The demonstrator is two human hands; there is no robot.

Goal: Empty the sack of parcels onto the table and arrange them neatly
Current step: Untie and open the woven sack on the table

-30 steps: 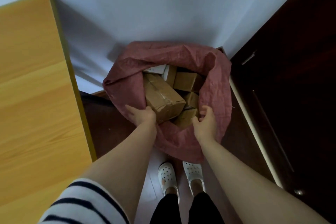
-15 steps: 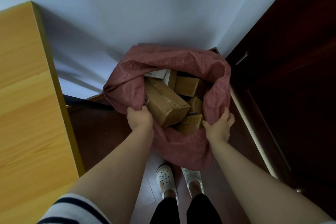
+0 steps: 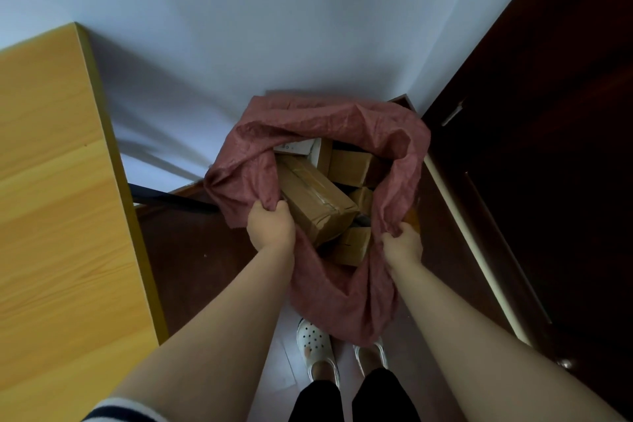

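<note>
A dusty-red woven sack [image 3: 342,291] stands open on the dark floor in front of me, against the white wall. Inside lie several brown cardboard parcels; the largest taped parcel [image 3: 315,199] leans at the left, with smaller boxes [image 3: 349,166] and a white box [image 3: 296,147] behind it. My left hand [image 3: 270,228] grips the sack's rim on the left side. My right hand [image 3: 402,243] grips the rim on the right side. The sack's bottom is hidden by its own folds.
A light wooden table [image 3: 58,216] fills the left, its edge close to the sack. A dark wooden door [image 3: 548,147] stands at the right with a pale threshold strip. My feet in white perforated shoes [image 3: 315,348] stand just below the sack.
Both hands went from reaching at the sack's mouth to clutching its rim. The right hand's fingers have closed on the cloth, and the rim is pulled up and bunched.
</note>
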